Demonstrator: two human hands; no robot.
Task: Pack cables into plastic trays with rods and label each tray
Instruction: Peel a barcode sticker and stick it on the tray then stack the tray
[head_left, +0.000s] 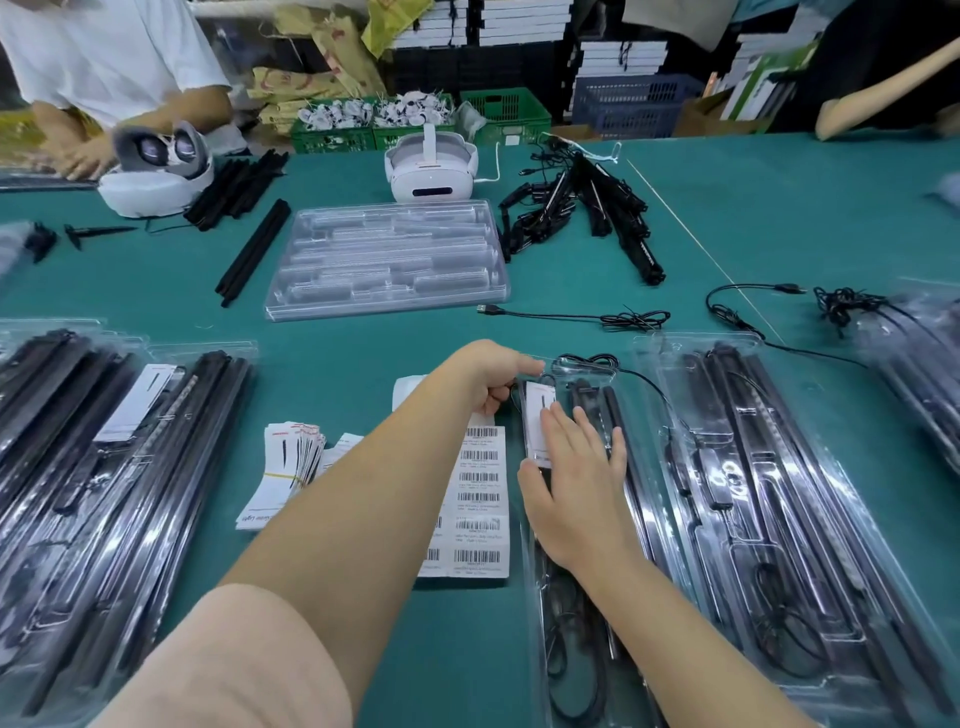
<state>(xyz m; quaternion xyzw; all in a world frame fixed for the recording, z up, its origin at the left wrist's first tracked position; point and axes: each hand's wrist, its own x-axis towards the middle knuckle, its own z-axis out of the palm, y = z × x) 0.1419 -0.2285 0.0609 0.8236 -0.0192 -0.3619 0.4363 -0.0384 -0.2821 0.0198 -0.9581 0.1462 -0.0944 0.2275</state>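
teal table (363, 343), black rods (254, 252)

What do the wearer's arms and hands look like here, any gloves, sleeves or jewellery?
Both are bare. The left hand and the right hand have no gloves, and no rings show on the fingers. Neither wrist carries a watch or band. Both forearms are uncovered up to the frame edge, so no sleeve is visible. No tape, markings or cables on either arm.

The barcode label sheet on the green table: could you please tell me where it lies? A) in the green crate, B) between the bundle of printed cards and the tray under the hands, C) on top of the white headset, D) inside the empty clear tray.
B: the barcode label sheet lies flat between the bundle of printed cards and the tray.
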